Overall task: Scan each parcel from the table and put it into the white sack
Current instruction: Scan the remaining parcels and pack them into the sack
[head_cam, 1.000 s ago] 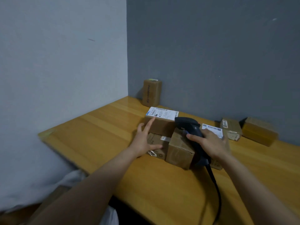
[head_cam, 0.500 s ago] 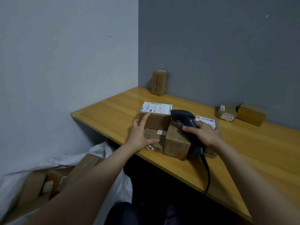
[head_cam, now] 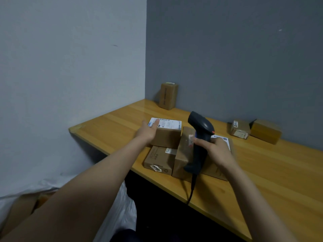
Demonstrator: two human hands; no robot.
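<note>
Right grip (head_cam: 216, 151) is closed round the handle of the barcode scanner (head_cam: 201, 125). Scanner head is raised above the pile, and its cable drops over the bench (head_cam: 262, 180) edge. Left grip (head_cam: 147, 132) is wide, fingers straight, touching the near left corner of the labelled parcel (head_cam: 167, 138). This parcel sits on a flatter parcel (head_cam: 158, 160). Judgement: the hand steadies it so the label (head_cam: 167, 123) faces up for scanning. White sack (head_cam: 122, 203) lies below the bench, to the left.

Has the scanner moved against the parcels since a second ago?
Yes. The right hand has raised the scanner upright; its head now stands above the labelled parcel.
</note>
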